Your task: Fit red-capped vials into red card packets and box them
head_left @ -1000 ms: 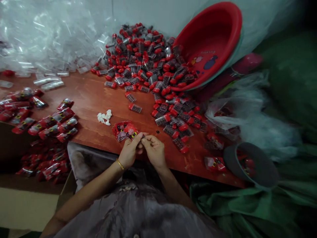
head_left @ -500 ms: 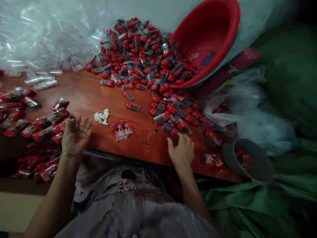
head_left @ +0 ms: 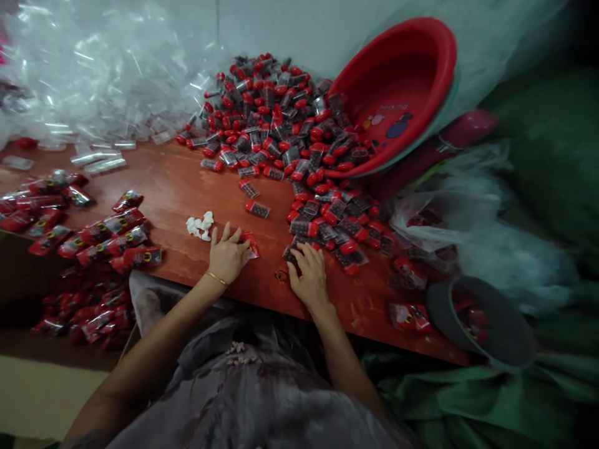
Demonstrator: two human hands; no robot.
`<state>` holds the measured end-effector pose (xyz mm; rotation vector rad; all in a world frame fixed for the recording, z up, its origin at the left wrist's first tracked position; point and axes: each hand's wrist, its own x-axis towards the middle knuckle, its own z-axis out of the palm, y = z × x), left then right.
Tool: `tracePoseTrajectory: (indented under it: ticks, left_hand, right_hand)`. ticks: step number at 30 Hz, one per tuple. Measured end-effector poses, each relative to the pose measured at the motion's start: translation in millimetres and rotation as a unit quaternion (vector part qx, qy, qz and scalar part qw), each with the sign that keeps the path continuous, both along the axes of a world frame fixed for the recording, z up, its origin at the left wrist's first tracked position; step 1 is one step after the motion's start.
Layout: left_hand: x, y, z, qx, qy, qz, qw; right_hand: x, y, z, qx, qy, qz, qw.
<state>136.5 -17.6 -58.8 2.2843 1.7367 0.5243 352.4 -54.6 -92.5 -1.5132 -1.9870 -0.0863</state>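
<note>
My left hand (head_left: 228, 257) lies palm down with fingers spread over the flat red printed wrappers (head_left: 251, 245), covering most of them. A little to the right, my right hand (head_left: 309, 275) has its fingers closed around a small clear tube (head_left: 289, 252) with dark contents; the hand hides part of it. Beyond that hand spreads a large heap of similar red-capped tubes (head_left: 266, 118). A small pile of white bits (head_left: 200, 226) lies just left of my left hand. Between the hands, a small dark ring (head_left: 281, 275) rests on the table.
A red basin (head_left: 397, 81) leans tilted at the back right. Filled red packets (head_left: 110, 234) lie at the left, with more below the table edge. Clear plastic sleeves (head_left: 107, 81) pile up behind. A grey tub (head_left: 444, 312) stands at the right edge of the table (head_left: 178, 187).
My left hand has moved right from the filled packets onto the flat wrappers. My right hand has moved left, bringing a tube away from the heap. The view has shifted slightly.
</note>
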Motion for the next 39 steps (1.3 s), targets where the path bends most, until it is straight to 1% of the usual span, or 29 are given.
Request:
tracePoseTrajectory:
  ticks: [4, 10, 14, 19, 22, 25, 27, 28, 29, 31, 33, 35, 36, 37, 38, 39]
  left_hand:
    - [0.0, -1.3, -9.3, 0.024, -0.001, 0.0, 1.0]
    - [7.2, -4.2, -9.9, 0.023, -0.015, 0.023, 0.999]
    - [9.4, 1.6, -12.7, 0.03, -0.032, 0.027, 0.999]
    - [11.3, 9.1, -17.9, 0.035, -0.088, 0.026, 0.995]
    - [12.8, 8.4, -11.5, 0.057, -0.092, 0.024, 0.994]
    - [14.8, 3.3, 3.3, 0.09, -0.084, 0.043, 0.991]
    - [18.0, -2.2, 15.0, 0.121, -0.091, 0.056, 0.987]
    - [20.5, -5.3, 20.5, 0.138, -0.098, 0.055, 0.984]
    - [23.5, -8.3, 25.5, 0.154, -0.105, 0.048, 0.981]
    - [30.2, -14.1, 32.9, 0.177, -0.124, 0.03, 0.976]
    - [36.0, -18.8, 36.3, 0.178, -0.156, 0.03, 0.971]
    - [39.7, -22.7, 35.8, 0.144, -0.221, 0.064, 0.962]
    - [40.7, -24.5, 34.6, 0.104, -0.271, 0.084, 0.953]
    - [41.3, -26.4, 33.0, 0.045, -0.331, 0.098, 0.937]
    - [41.7, -28.5, 31.6, -0.028, -0.396, 0.103, 0.912]
    - [42.0, -30.9, 30.6, -0.104, -0.459, 0.103, 0.876]
  right_hand:
    - [-2.6, -6.9, 5.3, 0.028, 0.016, 0.005, 0.999]
    - [-18.6, -16.0, 13.4, 0.037, 0.031, 0.013, 0.999]
    - [-26.5, -18.0, 13.7, 0.045, 0.048, 0.028, 0.997]
    - [-29.0, -17.7, 14.3, 0.037, 0.063, 0.028, 0.997]
    - [-29.2, -19.7, 15.9, 0.036, 0.076, 0.03, 0.996]
    - [-31.3, -20.7, 20.6, 0.018, 0.12, 0.036, 0.992]
    - [-35.2, -18.4, 25.6, -0.022, 0.188, 0.036, 0.981]
    - [-37.9, -16.0, 28.3, -0.055, 0.234, 0.038, 0.97]
    - [-41.1, -12.9, 30.9, -0.093, 0.283, 0.043, 0.954]
    - [-47.5, -5.6, 35.2, -0.163, 0.373, 0.058, 0.911]
    - [-52.5, 0.6, 37.5, -0.199, 0.428, 0.066, 0.879]
    - [-54.6, 3.3, 38.2, -0.194, 0.444, 0.05, 0.873]
    - [-54.6, 3.0, 38.0, -0.185, 0.443, 0.039, 0.876]
    - [-54.2, 1.9, 37.7, -0.175, 0.436, 0.031, 0.882]
    - [-53.7, 0.1, 37.3, -0.163, 0.426, 0.024, 0.89]
    - [-53.3, -2.0, 36.7, -0.152, 0.413, 0.021, 0.897]
